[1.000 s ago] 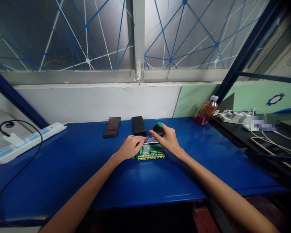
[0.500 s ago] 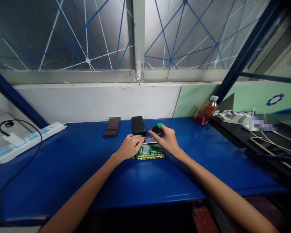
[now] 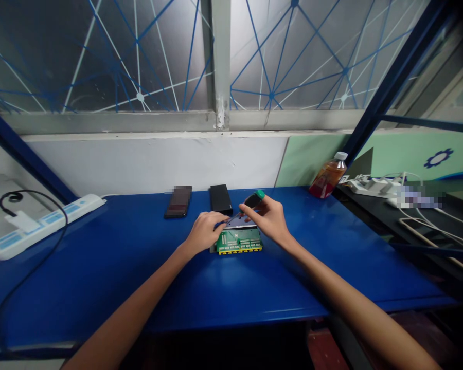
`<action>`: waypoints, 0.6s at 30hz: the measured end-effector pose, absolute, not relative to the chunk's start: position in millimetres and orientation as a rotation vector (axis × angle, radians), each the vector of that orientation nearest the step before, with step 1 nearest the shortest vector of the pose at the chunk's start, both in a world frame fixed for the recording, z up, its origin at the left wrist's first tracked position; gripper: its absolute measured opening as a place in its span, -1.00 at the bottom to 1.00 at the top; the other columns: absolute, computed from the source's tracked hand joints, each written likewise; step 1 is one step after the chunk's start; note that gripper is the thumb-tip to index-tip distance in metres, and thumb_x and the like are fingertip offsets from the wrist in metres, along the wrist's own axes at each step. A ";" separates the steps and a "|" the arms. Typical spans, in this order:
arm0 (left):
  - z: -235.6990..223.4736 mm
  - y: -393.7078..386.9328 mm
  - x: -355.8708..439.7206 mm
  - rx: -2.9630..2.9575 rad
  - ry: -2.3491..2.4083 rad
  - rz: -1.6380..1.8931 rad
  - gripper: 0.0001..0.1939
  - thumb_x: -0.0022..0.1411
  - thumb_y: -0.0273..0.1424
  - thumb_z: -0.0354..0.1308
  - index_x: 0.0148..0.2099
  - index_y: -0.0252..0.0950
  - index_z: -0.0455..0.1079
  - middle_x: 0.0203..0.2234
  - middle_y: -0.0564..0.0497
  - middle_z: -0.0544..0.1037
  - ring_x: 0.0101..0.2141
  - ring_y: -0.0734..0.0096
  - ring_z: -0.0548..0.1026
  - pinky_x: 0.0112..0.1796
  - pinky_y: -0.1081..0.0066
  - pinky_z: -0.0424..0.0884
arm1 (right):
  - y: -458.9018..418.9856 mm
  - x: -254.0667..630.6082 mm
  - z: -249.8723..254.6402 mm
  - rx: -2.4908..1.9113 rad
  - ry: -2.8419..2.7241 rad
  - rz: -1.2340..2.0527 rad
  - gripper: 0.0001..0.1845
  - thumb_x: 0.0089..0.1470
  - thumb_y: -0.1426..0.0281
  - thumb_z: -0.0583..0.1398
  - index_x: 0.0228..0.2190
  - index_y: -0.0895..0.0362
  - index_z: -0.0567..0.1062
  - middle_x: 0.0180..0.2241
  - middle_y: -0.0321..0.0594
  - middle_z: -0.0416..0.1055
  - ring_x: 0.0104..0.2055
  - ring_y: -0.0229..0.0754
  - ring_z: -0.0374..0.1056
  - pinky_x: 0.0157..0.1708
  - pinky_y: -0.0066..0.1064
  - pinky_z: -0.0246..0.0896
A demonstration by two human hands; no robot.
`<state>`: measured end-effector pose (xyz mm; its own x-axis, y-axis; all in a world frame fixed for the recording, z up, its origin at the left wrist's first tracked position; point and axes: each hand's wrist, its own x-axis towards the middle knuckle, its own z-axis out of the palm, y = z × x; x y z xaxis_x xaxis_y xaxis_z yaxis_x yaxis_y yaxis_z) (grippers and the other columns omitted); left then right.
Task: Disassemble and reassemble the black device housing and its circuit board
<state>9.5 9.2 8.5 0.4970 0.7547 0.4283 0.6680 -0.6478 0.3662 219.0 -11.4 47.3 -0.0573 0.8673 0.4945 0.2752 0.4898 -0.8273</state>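
My right hand [image 3: 272,218] is closed round a screwdriver [image 3: 253,200] with a black handle and a green end. Its thin shaft slopes down to the left, with the tip near my left hand's fingers. My left hand [image 3: 206,229] has its thumb and fingers drawn together at the left edge of the board; what they hold is hidden. Between both hands lies a green circuit board [image 3: 239,241] with a yellow strip along its near edge. Behind it, a silvery metal plate [image 3: 239,222] adjoins the board.
A black box [image 3: 220,199] lies behind the board, with a dark phone [image 3: 178,202] left of it. A white power strip [image 3: 46,226] with a black cable stands at the left. A drink bottle [image 3: 328,176] stands at the back right of the blue table [image 3: 278,298].
The screwdriver has lifted and tilted flatter, its handle moving to the right with my right hand. The fingers of my left hand have curled in, near its tip.
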 end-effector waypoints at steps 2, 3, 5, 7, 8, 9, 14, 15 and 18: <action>8.7 9.1 9.6 2.579 1.223 0.891 -0.82 0.23 -0.47 0.15 -0.13 -0.22 0.53 -0.18 0.00 0.62 -0.15 0.23 0.55 -0.12 0.24 0.40 | -12.7 218.2 48.1 -0.998 -1.581 0.671 -0.74 0.05 0.17 0.27 -0.39 0.10 0.46 -0.46 -0.21 0.53 -0.48 -0.19 0.47 -0.51 -0.34 0.40; 8.5 9.3 9.6 2.579 1.217 0.912 -0.84 0.23 -0.45 0.17 -0.16 -0.22 0.53 -0.20 0.00 0.63 -0.17 0.23 0.55 -0.13 0.25 0.40 | -13.1 218.0 48.4 -0.994 -1.572 0.677 -0.74 0.05 0.17 0.28 -0.39 0.10 0.46 -0.45 -0.21 0.53 -0.47 -0.19 0.47 -0.51 -0.34 0.40; 7.8 9.9 9.5 2.575 1.213 0.951 -0.87 0.23 -0.44 0.18 -0.21 -0.22 0.55 -0.24 0.00 0.63 -0.20 0.24 0.56 -0.14 0.26 0.41 | -13.8 217.8 48.8 -0.985 -1.563 0.687 -0.74 0.05 0.17 0.28 -0.39 0.11 0.46 -0.45 -0.21 0.52 -0.46 -0.18 0.48 -0.51 -0.34 0.40; 7.4 10.2 9.3 2.569 1.217 0.984 -0.87 0.24 -0.42 0.17 -0.24 -0.23 0.56 -0.26 0.00 0.64 -0.21 0.24 0.57 -0.14 0.26 0.41 | -14.2 217.8 49.3 -0.979 -1.557 0.693 -0.74 0.05 0.17 0.28 -0.39 0.11 0.46 -0.45 -0.21 0.52 -0.46 -0.18 0.48 -0.50 -0.34 0.41; 7.4 10.3 9.3 2.568 1.216 0.993 -0.87 0.24 -0.42 0.17 -0.25 -0.22 0.57 -0.27 0.00 0.64 -0.21 0.23 0.57 -0.15 0.26 0.42 | -14.5 217.8 49.6 -0.978 -1.552 0.692 -0.74 0.05 0.17 0.28 -0.39 0.11 0.46 -0.45 -0.21 0.52 -0.46 -0.18 0.48 -0.50 -0.33 0.41; 7.7 10.3 9.4 2.567 1.213 0.998 -0.86 0.25 -0.41 0.17 -0.26 -0.22 0.57 -0.28 0.00 0.65 -0.22 0.23 0.57 -0.15 0.26 0.42 | -14.7 217.8 50.1 -0.977 -1.546 0.691 -0.74 0.05 0.17 0.28 -0.39 0.11 0.46 -0.45 -0.21 0.52 -0.46 -0.18 0.48 -0.49 -0.32 0.42; 9.2 10.3 10.0 2.540 1.198 1.001 -0.85 0.25 -0.41 0.16 -0.26 -0.22 0.58 -0.29 0.00 0.65 -0.23 0.24 0.58 -0.14 0.27 0.43 | -16.8 216.9 53.2 -0.975 -1.526 0.697 -0.74 0.04 0.16 0.27 -0.39 0.11 0.46 -0.45 -0.19 0.52 -0.45 -0.16 0.48 -0.49 -0.31 0.43; 9.1 10.3 10.1 2.533 1.199 0.998 -0.85 0.26 -0.41 0.16 -0.26 -0.22 0.58 -0.28 0.00 0.65 -0.24 0.24 0.58 -0.14 0.27 0.43 | -17.3 216.7 53.7 -0.968 -1.522 0.701 -0.74 0.04 0.16 0.27 -0.39 0.11 0.46 -0.45 -0.19 0.52 -0.45 -0.16 0.48 -0.50 -0.32 0.43; 7.9 10.3 10.3 2.521 1.201 0.980 -0.83 0.27 -0.40 0.14 -0.25 -0.21 0.58 -0.27 0.00 0.65 -0.23 0.25 0.58 -0.13 0.28 0.43 | -18.1 216.6 54.6 -0.952 -1.514 0.700 -0.74 0.04 0.17 0.27 -0.40 0.11 0.45 -0.45 -0.20 0.52 -0.45 -0.17 0.48 -0.49 -0.33 0.43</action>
<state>10.3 10.3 7.9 0.4557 0.7457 0.4860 0.6259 -0.6567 0.4207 216.6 -18.1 54.6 -0.0125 0.8673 0.4977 0.1820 0.4914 -0.8517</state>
